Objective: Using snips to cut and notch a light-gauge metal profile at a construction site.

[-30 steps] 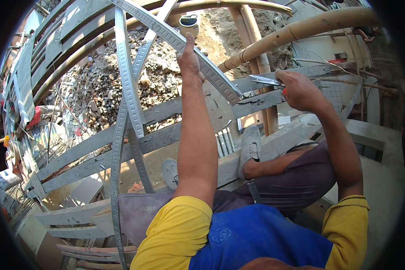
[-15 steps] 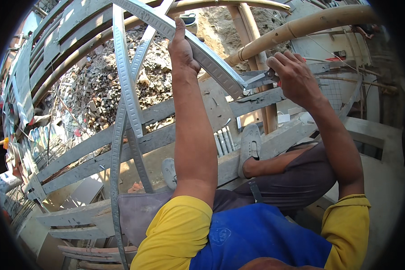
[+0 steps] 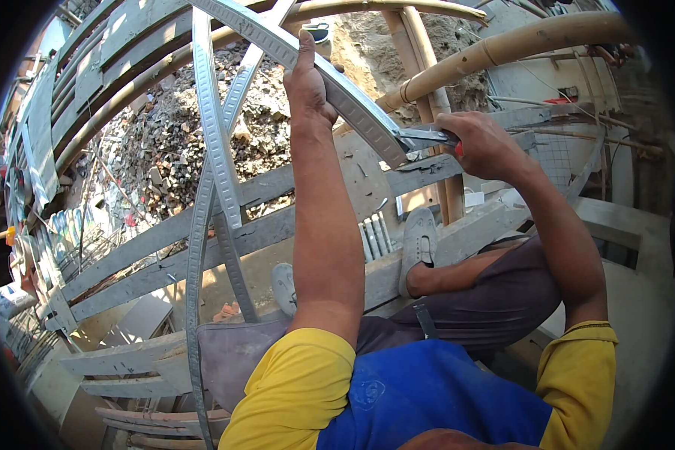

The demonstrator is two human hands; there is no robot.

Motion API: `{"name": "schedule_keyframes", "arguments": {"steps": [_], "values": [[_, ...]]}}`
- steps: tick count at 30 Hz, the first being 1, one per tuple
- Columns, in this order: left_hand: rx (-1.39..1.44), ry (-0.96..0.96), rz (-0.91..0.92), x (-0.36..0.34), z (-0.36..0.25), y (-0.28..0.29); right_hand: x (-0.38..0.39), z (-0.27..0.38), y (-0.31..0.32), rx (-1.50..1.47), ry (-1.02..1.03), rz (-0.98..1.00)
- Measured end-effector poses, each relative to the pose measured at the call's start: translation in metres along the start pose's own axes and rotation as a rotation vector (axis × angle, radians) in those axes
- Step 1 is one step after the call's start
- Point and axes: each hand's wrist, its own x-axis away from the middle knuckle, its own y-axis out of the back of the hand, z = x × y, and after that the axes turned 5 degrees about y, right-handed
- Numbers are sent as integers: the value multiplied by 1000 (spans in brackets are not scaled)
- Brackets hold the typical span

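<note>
My left hand is closed round a long galvanized metal channel, thumb up along its side. The channel slants from the upper left down to its near end, in front of me at the right. My right hand grips red-handled metal snips, their jaws pointing left and meeting the channel's end. Whether the jaws are closed on the metal is too small to tell. Left of my left forearm, more metal channels cross one another, and one bends down past my lap.
Grey wooden planks run across below the channel. Thick bamboo poles cross at the upper right. Beyond lies a heap of rubble. My shoe rests by a pale beam, near several thin pale tubes.
My right hand has lowered slightly and turned, bringing the snips' jaws to the channel's end. My left hand and the channel have barely shifted.
</note>
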Motion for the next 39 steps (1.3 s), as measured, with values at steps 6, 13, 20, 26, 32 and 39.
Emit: {"name": "schedule_keyframes", "arguments": {"steps": [6,13,20,26,32,39], "values": [[-37,4,-18,0,4,4,-2,3,-3,-46,-10,59],[-41,11,-39,-2,5,1,0,-2,-4,172,151,-199],[-26,6,-24,-2,6,-1,-3,16,-3,51,-5,0],[96,20,45,-1,7,4,0,6,-5,-548,-182,385],[187,72,26,-10,20,4,16,-13,-18,-490,-244,87],[20,-74,-33,-24,37,12,30,-14,-21,-390,-214,496]]}}
